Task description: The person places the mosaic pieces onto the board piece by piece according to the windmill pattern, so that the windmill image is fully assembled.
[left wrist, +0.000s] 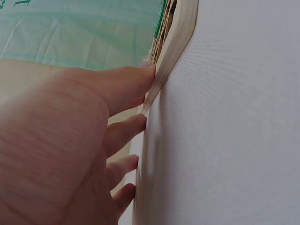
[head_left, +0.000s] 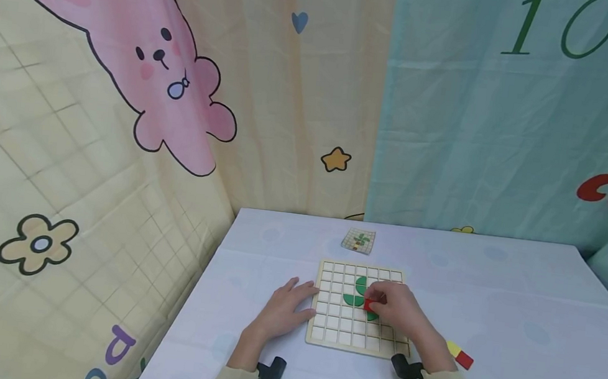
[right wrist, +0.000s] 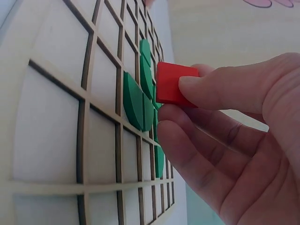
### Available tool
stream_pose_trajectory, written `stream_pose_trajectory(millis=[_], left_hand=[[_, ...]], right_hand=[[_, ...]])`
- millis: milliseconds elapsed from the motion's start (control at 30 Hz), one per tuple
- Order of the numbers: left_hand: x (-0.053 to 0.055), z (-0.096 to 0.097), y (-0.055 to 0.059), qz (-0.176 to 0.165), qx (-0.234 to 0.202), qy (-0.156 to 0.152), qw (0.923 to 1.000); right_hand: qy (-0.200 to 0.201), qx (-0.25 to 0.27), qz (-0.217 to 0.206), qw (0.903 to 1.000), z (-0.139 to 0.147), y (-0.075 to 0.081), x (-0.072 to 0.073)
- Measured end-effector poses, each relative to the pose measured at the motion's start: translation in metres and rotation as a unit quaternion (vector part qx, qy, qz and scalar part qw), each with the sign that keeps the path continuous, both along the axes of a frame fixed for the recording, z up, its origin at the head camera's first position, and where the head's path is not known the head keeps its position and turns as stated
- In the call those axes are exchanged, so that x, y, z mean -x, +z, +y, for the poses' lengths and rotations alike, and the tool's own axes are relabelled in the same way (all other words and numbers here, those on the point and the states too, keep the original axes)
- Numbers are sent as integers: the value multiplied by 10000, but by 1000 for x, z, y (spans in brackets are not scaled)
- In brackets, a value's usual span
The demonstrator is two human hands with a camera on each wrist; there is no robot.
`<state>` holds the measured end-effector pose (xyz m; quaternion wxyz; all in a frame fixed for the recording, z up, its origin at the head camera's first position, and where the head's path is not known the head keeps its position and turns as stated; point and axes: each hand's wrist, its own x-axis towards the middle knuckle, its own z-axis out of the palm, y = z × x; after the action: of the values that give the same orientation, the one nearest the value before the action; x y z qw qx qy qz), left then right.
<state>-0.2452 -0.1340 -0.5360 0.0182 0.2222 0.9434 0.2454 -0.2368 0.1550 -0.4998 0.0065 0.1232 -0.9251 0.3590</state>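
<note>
A wooden grid board [head_left: 330, 327] lies on the white table, with several green quarter-round pieces [head_left: 349, 300] set in cells near its middle. My right hand [head_left: 396, 306] is over the board's right half and pinches a red square block [right wrist: 171, 83] between thumb and fingers. In the right wrist view the block is close to the green pieces [right wrist: 136, 103], overlapping some of them. My left hand [head_left: 283, 311] has its fingers spread at the board's left edge. The left wrist view shows the thumb and fingertips [left wrist: 140, 121] right at the wooden rim [left wrist: 176, 51].
A small picture card [head_left: 358, 241] with a green pattern on a grid lies behind the board. Yellow [head_left: 453, 348] and red blocks [head_left: 464, 360] lie beside the right forearm. Printed curtains [head_left: 315, 91] hang behind and to the left of the table [head_left: 537, 316].
</note>
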Motion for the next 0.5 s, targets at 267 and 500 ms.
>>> stream_pose_trajectory(millis=[267,500], left_hand=[[1,0,1,69,-59,-30,10000],[0,0,0,52,-43,-27,10000]], right_hand=[[310,-41,149,9994,-10,-1,-3],[256,-163,86,9995,-16,-3,-4]])
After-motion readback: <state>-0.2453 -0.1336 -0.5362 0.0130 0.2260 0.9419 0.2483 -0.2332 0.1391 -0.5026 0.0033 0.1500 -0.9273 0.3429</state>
